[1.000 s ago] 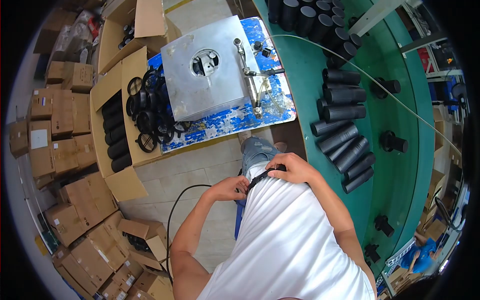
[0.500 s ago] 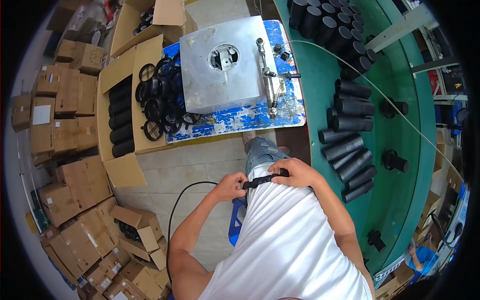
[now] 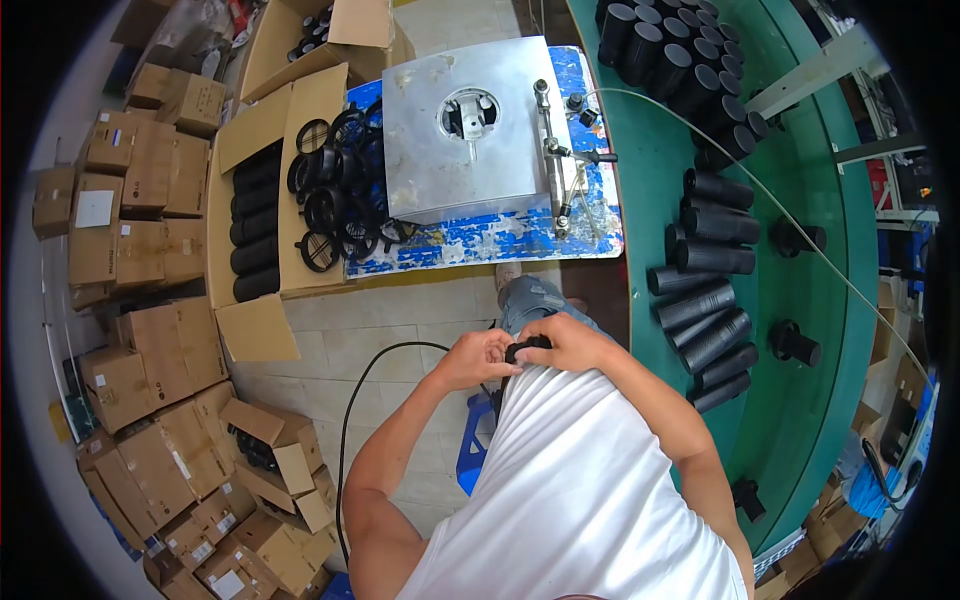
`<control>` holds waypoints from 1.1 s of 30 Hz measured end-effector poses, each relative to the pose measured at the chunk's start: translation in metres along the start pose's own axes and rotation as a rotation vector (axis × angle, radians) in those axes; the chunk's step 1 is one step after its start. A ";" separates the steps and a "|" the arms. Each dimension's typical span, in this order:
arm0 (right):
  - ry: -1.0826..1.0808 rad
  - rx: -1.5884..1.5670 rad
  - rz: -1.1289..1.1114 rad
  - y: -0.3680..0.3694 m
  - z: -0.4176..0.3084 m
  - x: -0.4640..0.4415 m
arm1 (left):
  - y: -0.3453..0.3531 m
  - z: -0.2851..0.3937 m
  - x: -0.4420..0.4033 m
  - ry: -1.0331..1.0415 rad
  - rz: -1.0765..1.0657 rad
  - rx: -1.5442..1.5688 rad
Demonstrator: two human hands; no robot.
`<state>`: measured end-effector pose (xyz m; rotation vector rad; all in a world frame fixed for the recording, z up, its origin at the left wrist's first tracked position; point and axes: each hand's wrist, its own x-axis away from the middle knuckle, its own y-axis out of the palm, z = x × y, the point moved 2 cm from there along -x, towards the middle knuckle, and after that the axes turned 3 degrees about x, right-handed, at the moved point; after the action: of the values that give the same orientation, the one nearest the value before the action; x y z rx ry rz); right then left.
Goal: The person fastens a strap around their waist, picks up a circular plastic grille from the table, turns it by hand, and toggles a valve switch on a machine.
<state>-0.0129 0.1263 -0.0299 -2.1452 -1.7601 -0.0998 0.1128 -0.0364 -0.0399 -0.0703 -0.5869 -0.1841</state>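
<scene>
Both hands meet at the waist, over the hem of the white shirt (image 3: 580,480). My right hand (image 3: 568,343) has its fingers closed round a black strap (image 3: 527,347). My left hand (image 3: 476,359) is at the strap's left end, its fingertips pinched together close to the other hand; whether they grip the strap is hard to make out. A black cable (image 3: 352,400) runs behind the left wrist. Beyond the knees, a metal box (image 3: 465,170) with a round opening and a lever clamp (image 3: 555,150) sits on a worn blue board (image 3: 470,240).
Black rings (image 3: 322,205) lie left of the metal box, beside an open carton (image 3: 288,180) of black cylinders. On the right, a green bench (image 3: 650,370) bears many black cylinders (image 3: 710,255). Stacked cartons (image 3: 140,350) line the left. A person in blue (image 3: 868,490) is at the far right.
The two hands have come closer together, and the strap between them has bunched up and shows less. The view has shifted slightly, so the bench and box appear farther right.
</scene>
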 end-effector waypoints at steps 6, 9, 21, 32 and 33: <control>0.119 -0.046 0.112 -0.014 0.005 0.007 | 0.000 -0.015 -0.016 0.070 -0.093 -0.110; 0.176 -0.081 0.099 -0.016 0.004 0.006 | -0.004 -0.023 -0.013 0.019 -0.189 -0.203; 0.181 0.046 0.055 -0.011 0.015 0.001 | -0.009 -0.010 -0.012 0.134 0.289 -0.725; 0.110 0.238 -0.071 0.008 0.003 -0.015 | -0.017 0.028 -0.009 0.351 0.587 -0.760; 0.130 0.260 -0.068 0.009 0.000 -0.016 | -0.016 0.029 -0.009 0.356 0.590 -0.754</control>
<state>-0.0080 0.1101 -0.0361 -1.8543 -1.6716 -0.0252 0.0864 -0.0470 -0.0210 -0.9131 -0.0983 0.1659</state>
